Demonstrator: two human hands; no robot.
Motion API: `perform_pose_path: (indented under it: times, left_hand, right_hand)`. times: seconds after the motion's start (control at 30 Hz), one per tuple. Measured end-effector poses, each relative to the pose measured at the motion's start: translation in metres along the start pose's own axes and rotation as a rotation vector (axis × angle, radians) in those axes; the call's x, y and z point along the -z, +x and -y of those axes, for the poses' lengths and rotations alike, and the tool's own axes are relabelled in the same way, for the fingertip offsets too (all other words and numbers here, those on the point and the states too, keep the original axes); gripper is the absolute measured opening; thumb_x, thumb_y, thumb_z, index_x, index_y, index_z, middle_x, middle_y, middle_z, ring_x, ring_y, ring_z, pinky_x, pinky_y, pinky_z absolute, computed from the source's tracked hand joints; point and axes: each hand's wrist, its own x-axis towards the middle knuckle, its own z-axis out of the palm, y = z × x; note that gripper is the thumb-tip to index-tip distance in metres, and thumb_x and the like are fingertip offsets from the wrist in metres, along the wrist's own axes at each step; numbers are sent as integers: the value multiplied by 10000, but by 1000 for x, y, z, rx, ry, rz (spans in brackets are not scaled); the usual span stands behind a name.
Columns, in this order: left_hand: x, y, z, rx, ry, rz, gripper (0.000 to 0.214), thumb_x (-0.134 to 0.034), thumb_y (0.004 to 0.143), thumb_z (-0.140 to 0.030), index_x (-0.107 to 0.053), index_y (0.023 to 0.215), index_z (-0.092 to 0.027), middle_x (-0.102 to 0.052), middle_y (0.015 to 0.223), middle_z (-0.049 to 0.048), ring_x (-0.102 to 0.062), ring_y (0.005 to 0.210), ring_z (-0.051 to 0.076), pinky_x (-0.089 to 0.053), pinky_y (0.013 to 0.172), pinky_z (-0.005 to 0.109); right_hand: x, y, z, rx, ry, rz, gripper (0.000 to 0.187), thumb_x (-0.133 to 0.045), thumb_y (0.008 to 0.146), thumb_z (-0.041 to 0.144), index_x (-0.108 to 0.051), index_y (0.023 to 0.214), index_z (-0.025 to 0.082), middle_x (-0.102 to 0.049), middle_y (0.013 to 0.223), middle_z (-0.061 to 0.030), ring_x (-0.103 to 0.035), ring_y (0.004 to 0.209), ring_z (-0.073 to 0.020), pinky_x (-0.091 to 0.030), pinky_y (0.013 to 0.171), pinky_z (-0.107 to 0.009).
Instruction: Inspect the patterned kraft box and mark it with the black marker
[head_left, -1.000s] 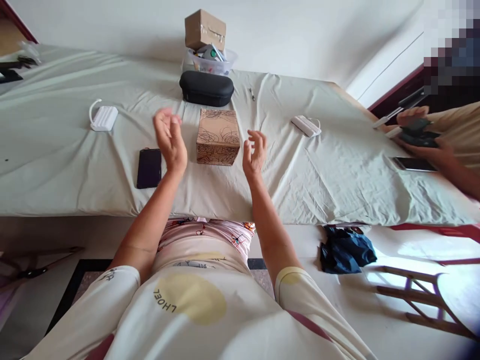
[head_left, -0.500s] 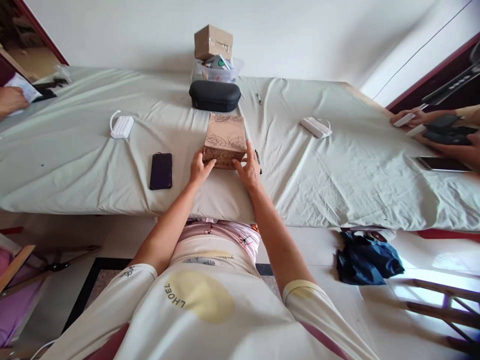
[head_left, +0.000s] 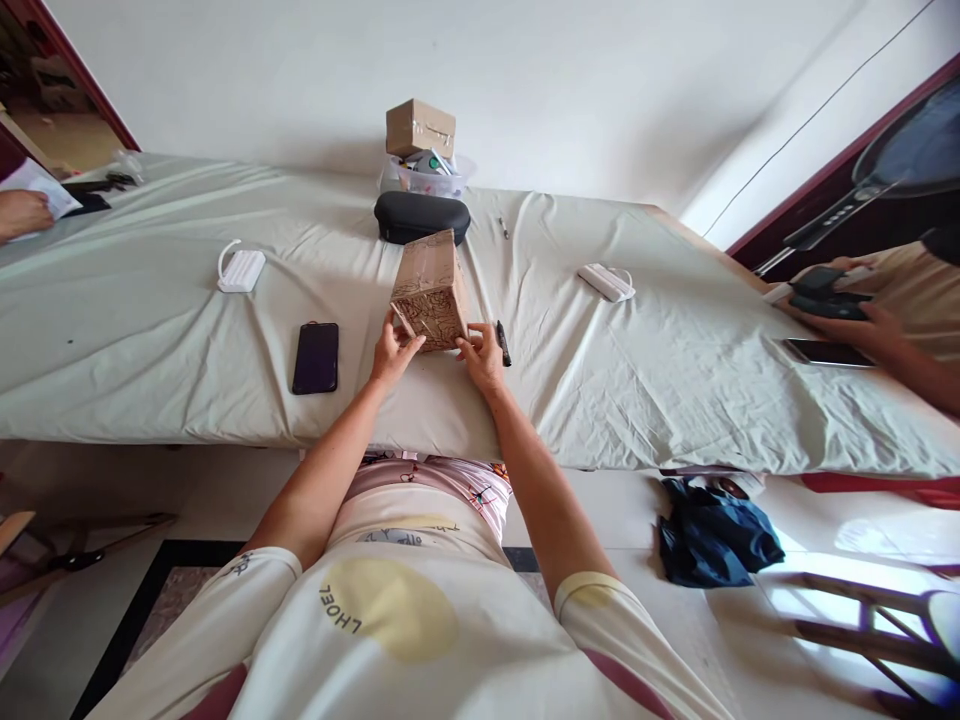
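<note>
A brown cardboard box (head_left: pixel 426 275) with black scribbles on its sides sits tilted in front of me on the cloth-covered table. My left hand (head_left: pixel 396 350) grips its near left corner, thumb along the lower front edge. At the near right corner my right hand (head_left: pixel 482 355) holds the box the same way. Just right of that hand lies a black marker (head_left: pixel 503 343). A strip of tape seems to run along the face turned upward. The box's underside is hidden.
Behind the box are a black case (head_left: pixel 421 217), a clear plastic bin (head_left: pixel 431 180) and a smaller carton (head_left: pixel 420 127). A phone (head_left: pixel 316 358) and white power bank (head_left: pixel 241 270) lie left, another white power bank (head_left: pixel 606 282) right. Other people's hands show at both sides.
The box has been turned between my hands, so a taped face now points up and a scribbled side faces me. More of the marker shows, and the view has shifted slightly.
</note>
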Motion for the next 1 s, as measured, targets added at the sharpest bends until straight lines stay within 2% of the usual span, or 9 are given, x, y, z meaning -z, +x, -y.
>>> perform_pose_path:
  times: [0.1,0.27,0.4,0.5,0.57,0.67,0.73,0.87,1.0]
  left_hand:
    - [4,0,0,44,102,7,534,-761,888,-394,-602,1355,-190,-785,1177,124,-759,1106,276,-612,981,409]
    - [8,2,-2,16,116,2,516,-677,904,-221,-604,1412,-168,-765,1266,129,-739,1144,269,-563,1068,427]
    - [9,2,-1,-7,131,0,490,-643,945,-268,-612,1424,-166,-724,1357,145,-721,1182,278,-531,1113,433]
    - [9,2,-1,-32,151,-3,479,-622,969,-328,-615,1424,-177,-710,1382,150,-707,1204,295,-522,1125,452]
    - [9,1,-3,-68,175,1,450,-596,981,-328,-631,1408,-192,-708,1385,141,-684,1243,298,-511,1140,457]
    - [7,-2,-7,-167,222,16,431,-557,995,-299,-642,1407,-202,-693,1402,135,-631,1318,290,-471,1190,447]
    - [5,-4,-10,-220,254,19,439,-531,1008,-293,-636,1425,-208,-687,1398,135,-619,1325,284,-456,1206,438]
    - [2,-9,-12,-292,294,26,468,-485,1034,-320,-607,1476,-225,-665,1393,129,-619,1315,270,-482,1177,400]
    - [3,-11,-12,-303,311,15,477,-486,1045,-369,-610,1480,-216,-625,1419,143,-626,1310,272,-520,1122,365]
  right_hand:
    - [1,-1,2,5,-154,-13,470,-637,891,627,-619,1177,255,-719,784,15,-684,686,-188,-576,747,-343]
    - [5,-3,8,14,-399,6,260,-702,871,445,-672,1052,261,-738,843,-2,-676,774,-201,-542,781,-335]
    - [4,-4,12,13,-450,42,223,-699,882,441,-669,977,241,-753,1007,-42,-673,783,-191,-549,800,-346]
    - [4,-4,12,23,-390,27,316,-670,902,490,-667,1092,237,-749,1065,-59,-686,788,-195,-571,837,-376]
    - [4,-3,11,59,-316,-8,503,-668,890,537,-616,1286,231,-740,1120,-77,-699,815,-207,-588,852,-395]
    - [6,-2,10,137,-190,-89,806,-669,866,587,-424,1541,219,-681,1299,-136,-713,910,-232,-610,808,-387]
    - [11,-1,9,180,-130,-169,900,-646,882,596,-287,1628,245,-608,1429,-168,-709,992,-247,-618,782,-378]
    - [22,-3,9,271,-161,-314,898,-582,924,623,-196,1671,305,-442,1615,-190,-672,1198,-291,-636,836,-408]
    - [29,-5,13,353,-175,-268,667,-549,951,624,-484,1529,298,-446,1620,-178,-591,1358,-352,-649,878,-452]
